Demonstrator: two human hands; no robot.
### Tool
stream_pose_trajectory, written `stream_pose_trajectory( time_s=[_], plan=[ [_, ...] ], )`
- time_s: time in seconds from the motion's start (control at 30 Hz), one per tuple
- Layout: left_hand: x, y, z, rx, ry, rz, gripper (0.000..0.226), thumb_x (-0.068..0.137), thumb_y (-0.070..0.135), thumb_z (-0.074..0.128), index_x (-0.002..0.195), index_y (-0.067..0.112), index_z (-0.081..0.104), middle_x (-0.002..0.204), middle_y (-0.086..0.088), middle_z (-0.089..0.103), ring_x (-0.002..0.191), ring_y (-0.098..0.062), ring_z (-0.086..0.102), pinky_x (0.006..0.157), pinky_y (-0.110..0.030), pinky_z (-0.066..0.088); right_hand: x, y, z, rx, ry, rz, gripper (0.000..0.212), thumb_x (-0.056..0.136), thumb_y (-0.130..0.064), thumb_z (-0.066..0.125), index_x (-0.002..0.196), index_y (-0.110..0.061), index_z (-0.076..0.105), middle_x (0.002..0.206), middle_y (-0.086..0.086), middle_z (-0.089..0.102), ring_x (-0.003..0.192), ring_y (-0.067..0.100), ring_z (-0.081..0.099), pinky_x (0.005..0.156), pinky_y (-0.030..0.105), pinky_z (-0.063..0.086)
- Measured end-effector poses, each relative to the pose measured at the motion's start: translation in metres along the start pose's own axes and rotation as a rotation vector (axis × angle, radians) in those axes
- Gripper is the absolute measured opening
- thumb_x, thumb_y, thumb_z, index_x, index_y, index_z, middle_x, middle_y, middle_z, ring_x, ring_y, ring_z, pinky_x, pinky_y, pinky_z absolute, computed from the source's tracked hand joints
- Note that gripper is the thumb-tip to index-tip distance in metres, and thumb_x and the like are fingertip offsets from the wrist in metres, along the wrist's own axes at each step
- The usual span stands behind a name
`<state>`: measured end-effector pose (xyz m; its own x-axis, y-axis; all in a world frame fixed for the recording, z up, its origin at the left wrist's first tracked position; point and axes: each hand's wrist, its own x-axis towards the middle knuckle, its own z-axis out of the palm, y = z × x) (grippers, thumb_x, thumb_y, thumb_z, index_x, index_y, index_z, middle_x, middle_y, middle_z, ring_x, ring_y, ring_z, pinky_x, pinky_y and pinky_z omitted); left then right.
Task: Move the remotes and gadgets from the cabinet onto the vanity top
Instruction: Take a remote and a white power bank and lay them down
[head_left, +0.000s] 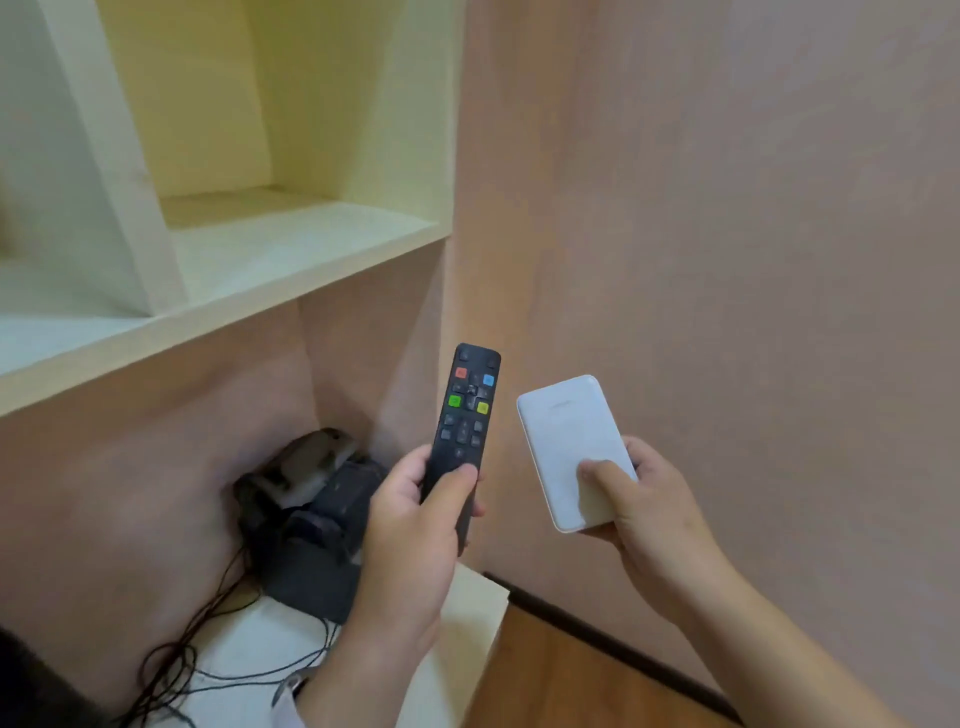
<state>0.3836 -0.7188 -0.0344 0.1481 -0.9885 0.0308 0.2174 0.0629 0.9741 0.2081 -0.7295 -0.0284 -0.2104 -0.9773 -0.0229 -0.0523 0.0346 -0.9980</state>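
My left hand (410, 535) grips the lower end of a slim black remote (465, 415) with red, blue, green and yellow buttons, held upright in the middle of the view. My right hand (649, 499) holds a flat white power bank (569, 447), thumb lying on its face, just right of the remote. Both are raised in front of a pink wall. Below my left hand lies a white surface (467, 613); I cannot tell whether it is the vanity top.
A cream shelf unit (291, 244) with bare cubbies fills the upper left. Under it, dark devices (311, 525) and a grey-white gadget (306, 462) sit in the corner, with black cables (208, 639) trailing forward. Wooden floor (571, 680) and a dark skirting board lie at lower right.
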Motion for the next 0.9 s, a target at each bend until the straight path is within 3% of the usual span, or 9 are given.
stream_pose_trajectory(
  time_s=[0.27, 0.43, 0.57, 0.7, 0.9],
  plan=[
    [-0.049, -0.019, 0.073, -0.007, -0.249, -0.117, 0.017, 0.095, 0.019, 0.054, 0.095, 0.026, 0.069, 0.075, 0.008, 0.069, 0.063, -0.009, 0.055, 0.061, -0.026, 0.041, -0.068, 0.011, -0.094, 0.034, 0.303, 0.042, 0.012, 0.090, -0.011, 0.056, 0.097, -0.014, 0.065, 0.097, 0.007, 0.069, 0.081, 0.022, 0.066, 0.063, 0.035, 0.057],
    [-0.111, -0.030, 0.124, 0.011, -0.400, -0.144, 0.017, 0.095, 0.018, 0.053, 0.096, 0.023, 0.070, 0.078, 0.004, 0.070, 0.063, -0.012, 0.054, 0.060, -0.028, 0.040, -0.141, 0.017, -0.163, 0.094, 0.457, 0.061, 0.014, 0.090, -0.010, 0.055, 0.100, -0.013, 0.064, 0.101, 0.009, 0.068, 0.087, 0.024, 0.066, 0.065, 0.037, 0.059],
    [-0.185, -0.039, 0.168, 0.027, -0.530, -0.193, 0.017, 0.096, 0.018, 0.052, 0.099, 0.020, 0.069, 0.081, 0.002, 0.068, 0.065, -0.013, 0.053, 0.061, -0.028, 0.039, -0.224, 0.031, -0.226, 0.136, 0.582, 0.055, 0.013, 0.089, -0.011, 0.054, 0.100, -0.009, 0.062, 0.097, 0.010, 0.066, 0.081, 0.023, 0.064, 0.059, 0.030, 0.054],
    [-0.270, -0.039, 0.217, 0.049, -0.677, -0.193, 0.016, 0.095, 0.018, 0.052, 0.101, 0.019, 0.067, 0.078, 0.005, 0.069, 0.066, -0.012, 0.054, 0.059, -0.027, 0.039, -0.321, 0.042, -0.286, 0.187, 0.726, 0.051, 0.013, 0.088, -0.013, 0.057, 0.100, -0.010, 0.062, 0.098, 0.014, 0.066, 0.079, 0.024, 0.062, 0.068, 0.041, 0.053],
    [-0.419, -0.052, 0.278, 0.082, -0.962, -0.230, 0.015, 0.095, 0.014, 0.052, 0.095, 0.016, 0.068, 0.077, 0.003, 0.068, 0.064, -0.013, 0.054, 0.058, -0.029, 0.039, -0.476, 0.059, -0.359, 0.261, 0.994, 0.039, 0.014, 0.090, -0.010, 0.055, 0.103, -0.010, 0.061, 0.104, 0.013, 0.065, 0.086, 0.026, 0.063, 0.063, 0.033, 0.055]
  ],
)
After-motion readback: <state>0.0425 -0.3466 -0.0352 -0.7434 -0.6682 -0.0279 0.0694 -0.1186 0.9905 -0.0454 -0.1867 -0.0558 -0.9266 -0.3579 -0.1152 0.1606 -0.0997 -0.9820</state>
